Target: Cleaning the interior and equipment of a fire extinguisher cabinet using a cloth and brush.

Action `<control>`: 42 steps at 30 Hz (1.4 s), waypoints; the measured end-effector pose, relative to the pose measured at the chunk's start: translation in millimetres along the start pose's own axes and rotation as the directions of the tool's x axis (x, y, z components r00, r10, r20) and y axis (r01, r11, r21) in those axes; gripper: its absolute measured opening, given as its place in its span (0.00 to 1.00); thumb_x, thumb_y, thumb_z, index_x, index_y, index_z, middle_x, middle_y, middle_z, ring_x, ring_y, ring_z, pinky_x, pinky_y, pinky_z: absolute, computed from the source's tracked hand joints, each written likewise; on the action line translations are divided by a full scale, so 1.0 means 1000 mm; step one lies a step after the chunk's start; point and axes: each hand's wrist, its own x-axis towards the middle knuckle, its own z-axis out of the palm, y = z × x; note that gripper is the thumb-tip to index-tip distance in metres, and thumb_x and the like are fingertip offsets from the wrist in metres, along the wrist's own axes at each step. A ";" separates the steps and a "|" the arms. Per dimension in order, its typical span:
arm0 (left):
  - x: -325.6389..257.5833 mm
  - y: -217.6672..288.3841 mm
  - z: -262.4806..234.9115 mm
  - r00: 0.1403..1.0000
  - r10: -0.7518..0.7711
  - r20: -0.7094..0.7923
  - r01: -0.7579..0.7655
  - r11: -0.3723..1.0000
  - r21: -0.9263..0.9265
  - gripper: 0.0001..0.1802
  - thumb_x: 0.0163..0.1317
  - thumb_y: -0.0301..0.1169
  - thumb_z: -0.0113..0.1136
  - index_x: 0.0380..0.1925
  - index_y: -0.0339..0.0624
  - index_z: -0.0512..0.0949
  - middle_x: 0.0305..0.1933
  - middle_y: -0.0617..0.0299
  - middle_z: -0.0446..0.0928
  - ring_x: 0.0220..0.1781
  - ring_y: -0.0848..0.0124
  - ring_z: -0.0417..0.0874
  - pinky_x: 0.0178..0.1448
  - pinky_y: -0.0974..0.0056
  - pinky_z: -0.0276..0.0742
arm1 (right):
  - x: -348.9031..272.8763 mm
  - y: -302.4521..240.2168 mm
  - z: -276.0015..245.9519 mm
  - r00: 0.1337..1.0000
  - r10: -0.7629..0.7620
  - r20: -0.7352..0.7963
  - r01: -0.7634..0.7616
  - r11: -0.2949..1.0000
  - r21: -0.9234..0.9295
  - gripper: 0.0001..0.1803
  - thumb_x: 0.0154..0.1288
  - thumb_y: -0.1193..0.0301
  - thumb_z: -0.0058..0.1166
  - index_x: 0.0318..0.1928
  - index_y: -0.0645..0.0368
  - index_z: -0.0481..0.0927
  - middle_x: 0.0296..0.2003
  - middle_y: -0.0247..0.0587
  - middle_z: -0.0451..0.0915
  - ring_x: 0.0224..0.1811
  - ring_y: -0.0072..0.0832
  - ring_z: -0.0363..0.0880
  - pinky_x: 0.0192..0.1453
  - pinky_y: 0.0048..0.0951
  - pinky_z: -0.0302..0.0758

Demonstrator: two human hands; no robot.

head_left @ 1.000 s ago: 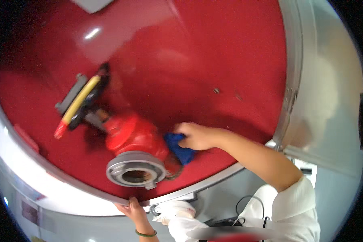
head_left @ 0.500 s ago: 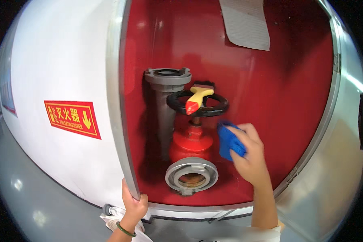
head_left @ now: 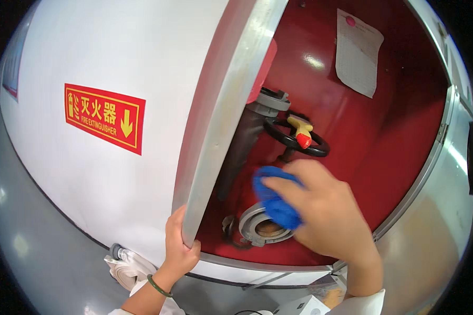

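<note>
My left hand [head_left: 181,242] grips the lower part of the metal edge [head_left: 223,118] on the left side of a red-lined cabinet. In front of the hydrant valve, my right hand [head_left: 328,210] is closed around a bunched blue cloth [head_left: 278,202]. The hand and cloth hide the valve's red body and part of its grey outlet ring [head_left: 251,231]. Above them is the black handwheel [head_left: 319,149], with a yellow-handled, red-tipped tool [head_left: 301,129] lying on it. A grey hose nozzle [head_left: 270,102] stands behind, partly covered by the cabinet edge.
A sheet of paper [head_left: 358,58] hangs on the cabinet's back wall. On the white panel at left is a red sign [head_left: 105,118]. A rolled white hose [head_left: 126,268] lies on the floor, and a white box [head_left: 305,306] sits at the bottom. The metal door [head_left: 423,226] is at right.
The view has swung left, so the cabinet sits further right. My right hand has brought the cloth from beside the valve to in front of it. My left hand still holds the edge.
</note>
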 end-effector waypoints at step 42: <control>-0.046 0.097 0.016 0.737 -0.339 0.585 0.675 0.425 -0.604 0.36 0.53 0.31 0.67 0.59 0.36 0.61 0.55 0.55 0.67 0.55 0.75 0.70 0.58 0.66 0.68 | -0.132 -0.088 0.112 0.542 0.675 0.500 -0.010 -0.590 0.808 0.24 0.54 0.80 0.51 0.55 0.66 0.69 0.48 0.47 0.75 0.52 0.39 0.75 0.59 0.38 0.70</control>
